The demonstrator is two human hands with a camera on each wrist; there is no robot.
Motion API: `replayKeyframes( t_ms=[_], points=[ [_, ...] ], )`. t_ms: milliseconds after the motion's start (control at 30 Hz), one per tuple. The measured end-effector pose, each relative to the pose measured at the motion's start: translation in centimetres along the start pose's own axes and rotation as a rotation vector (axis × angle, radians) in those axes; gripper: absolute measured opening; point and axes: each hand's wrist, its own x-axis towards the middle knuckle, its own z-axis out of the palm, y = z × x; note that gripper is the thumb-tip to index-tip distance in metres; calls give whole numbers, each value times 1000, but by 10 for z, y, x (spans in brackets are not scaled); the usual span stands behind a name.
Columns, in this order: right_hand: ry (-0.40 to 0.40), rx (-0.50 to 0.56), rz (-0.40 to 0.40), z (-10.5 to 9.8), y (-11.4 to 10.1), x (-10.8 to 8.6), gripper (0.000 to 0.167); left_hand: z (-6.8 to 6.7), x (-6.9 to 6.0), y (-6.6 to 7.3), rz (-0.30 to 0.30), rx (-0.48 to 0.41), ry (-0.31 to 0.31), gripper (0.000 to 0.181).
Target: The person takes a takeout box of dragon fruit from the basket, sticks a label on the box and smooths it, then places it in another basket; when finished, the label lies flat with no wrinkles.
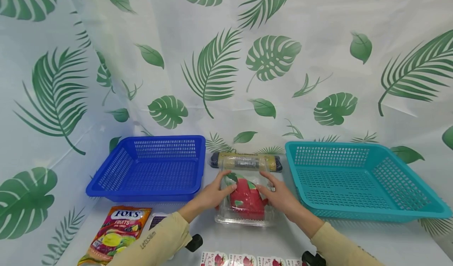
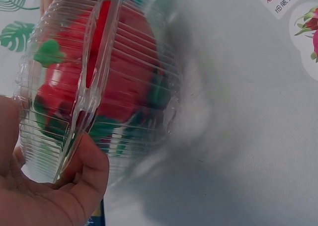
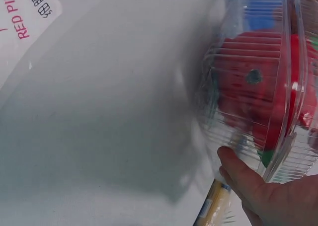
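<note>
A clear ribbed plastic box with a closed lid stands in the middle of the table. Inside lies a red thing with green tips, also visible through the walls in the left wrist view and right wrist view. My left hand grips the box's left side, thumb over the lid; the left wrist view shows its curled fingers at the rim. On the opposite side my right hand holds the box, thumb on top; in the right wrist view its fingers lie against the ribbed wall.
A blue basket stands left, a teal basket right. Behind the box lies a yellow and dark package. A FOX'S bag and a partly hidden dark packet lie front left. Dragon-fruit stickers lie at the front edge.
</note>
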Motion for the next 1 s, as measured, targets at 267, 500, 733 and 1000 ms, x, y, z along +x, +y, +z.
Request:
replayKeyframes(
  t_ms=[267,500,733,1000],
  points=[
    [5,-46,10,1,6,3,64,1,1,-1,-4,-7,-1,61],
    [-8,-43,16,1,11,7,66,2,5,-6,7,-30,-6,59],
    [-22,-32,8,-1,15,11,68,4,7,-7,13,-34,6,56],
    [-20,-35,-4,-1,16,13,67,4,8,-6,22,-39,7,58]
  ],
)
